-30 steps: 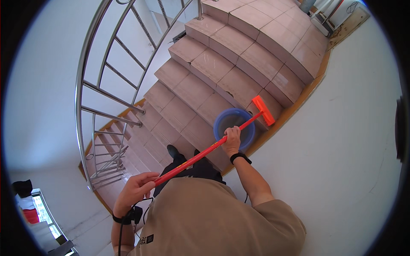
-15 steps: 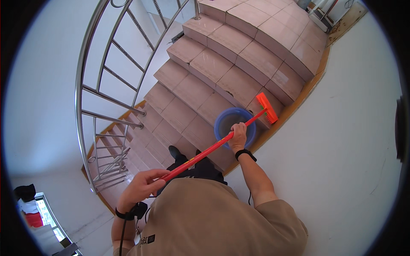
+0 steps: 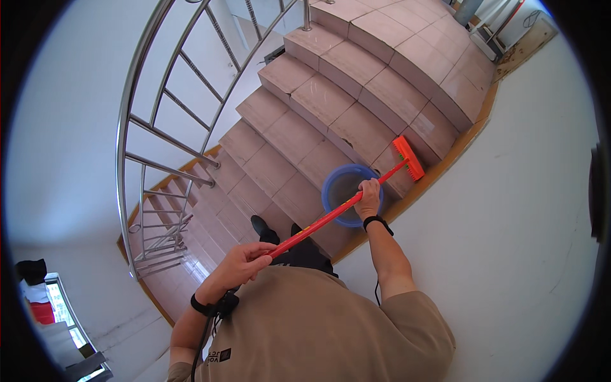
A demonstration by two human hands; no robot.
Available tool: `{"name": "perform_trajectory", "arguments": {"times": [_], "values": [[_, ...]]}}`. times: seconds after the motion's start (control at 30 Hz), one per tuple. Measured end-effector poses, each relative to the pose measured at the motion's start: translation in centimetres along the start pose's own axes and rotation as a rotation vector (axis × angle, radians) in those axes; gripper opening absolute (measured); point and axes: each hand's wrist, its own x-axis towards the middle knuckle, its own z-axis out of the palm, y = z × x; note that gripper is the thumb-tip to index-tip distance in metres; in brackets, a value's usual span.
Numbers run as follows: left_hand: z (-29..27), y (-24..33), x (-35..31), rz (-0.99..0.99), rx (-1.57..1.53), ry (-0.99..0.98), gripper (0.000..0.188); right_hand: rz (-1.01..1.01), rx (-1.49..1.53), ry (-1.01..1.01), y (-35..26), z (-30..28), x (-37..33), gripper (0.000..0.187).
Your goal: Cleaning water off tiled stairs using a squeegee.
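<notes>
Two hands hold one red handle: the right hand wrapped firmly around it over the blue basin, the left hand closed lightly, thumb against fingers, at its near end; the orange brush head is at a step's right end, just beyond the basin; brushing looks under way; streaks mark the farther treads; which steps are finished, I cannot tell.
</notes>
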Motion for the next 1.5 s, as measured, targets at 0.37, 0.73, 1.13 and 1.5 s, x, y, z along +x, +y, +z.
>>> {"name": "perform_trajectory", "arguments": {"times": [0.37, 0.73, 1.13, 1.5], "values": [[-3.0, -2.4, -6.6, -0.033, -0.017, 0.105, 0.038, -0.038, 0.112, 0.010, -6.4, 1.8, -3.5, 0.020], [-5.2, -0.9, -9.0, -0.023, -0.012, 0.158, 0.039, -0.073, 0.143, 0.010, -10.1, 2.1, -2.9, 0.018], [-1.3, 0.0, -0.1, 0.029, -0.023, 0.056, 0.038, -0.057, 0.044, -0.059, -1.8, 0.3, 1.9, 0.018], [-1.3, -1.7, -0.2, -0.027, -0.088, 0.038, 0.041, -0.080, -0.027, -0.099, -1.6, 1.0, 1.3, 0.019]]}}
